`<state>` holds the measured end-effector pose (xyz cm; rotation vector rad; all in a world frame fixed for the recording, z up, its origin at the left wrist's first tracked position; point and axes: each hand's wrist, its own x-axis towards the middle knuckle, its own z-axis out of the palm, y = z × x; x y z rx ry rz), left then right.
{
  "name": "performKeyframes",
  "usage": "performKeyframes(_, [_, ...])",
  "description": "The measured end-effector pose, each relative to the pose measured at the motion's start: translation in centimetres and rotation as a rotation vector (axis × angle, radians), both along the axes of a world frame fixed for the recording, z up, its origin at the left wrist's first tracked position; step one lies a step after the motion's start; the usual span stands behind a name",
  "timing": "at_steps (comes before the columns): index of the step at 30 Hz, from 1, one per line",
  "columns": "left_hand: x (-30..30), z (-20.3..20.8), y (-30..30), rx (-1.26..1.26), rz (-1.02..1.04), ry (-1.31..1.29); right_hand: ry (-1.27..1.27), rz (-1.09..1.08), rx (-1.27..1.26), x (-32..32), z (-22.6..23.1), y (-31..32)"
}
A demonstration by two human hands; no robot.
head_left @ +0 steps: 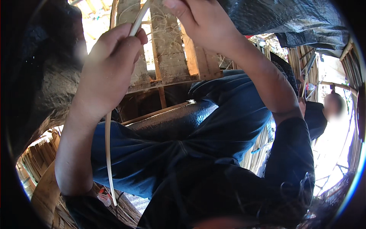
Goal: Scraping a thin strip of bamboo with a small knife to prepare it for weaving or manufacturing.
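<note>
A long, thin, pale strip, perhaps split cane [109,152], passes through my left hand [110,65]. My left fingers are closed round it. From there its upper part slants up and right out of the picture, and its lower end hangs past my left forearm in front of my thigh. My right hand [207,19] is at the upper edge, apart from the left one. Its thumb and bent fingers look closed, but the fingertips are cut off, so what they hold is hidden. Both hands are above a worn slatted wooden bench [169,57], where thin curled shavings [164,23] lie.
Dark plastic sheeting hangs at the left [49,84] and upper right [282,19]. My jeans-clad legs [225,118] straddle a dark rounded shape [167,122] below the bench. At the right is another person [316,118] beside upright sticks. Bundled thin strips [126,210] lie at lower left.
</note>
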<state>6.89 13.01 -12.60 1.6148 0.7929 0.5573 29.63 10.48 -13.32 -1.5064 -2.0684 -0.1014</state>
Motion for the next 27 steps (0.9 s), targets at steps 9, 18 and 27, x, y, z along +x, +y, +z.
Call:
performKeyframes(9, [0.6,0.9,-0.6,-0.105,-0.088,-0.01,0.091,-0.041,-0.427,1.4,4.0,-3.7])
performKeyframes(18, [1.0,-0.1,-0.5,-0.06,-0.125,-0.025,0.243,-0.074,-0.493,1.3,1.5,-3.6])
performKeyframes(27, [0.6,0.5,-1.0,-0.153,-0.085,-0.012,0.105,-0.004,-0.353,-0.5,0.7,-4.4])
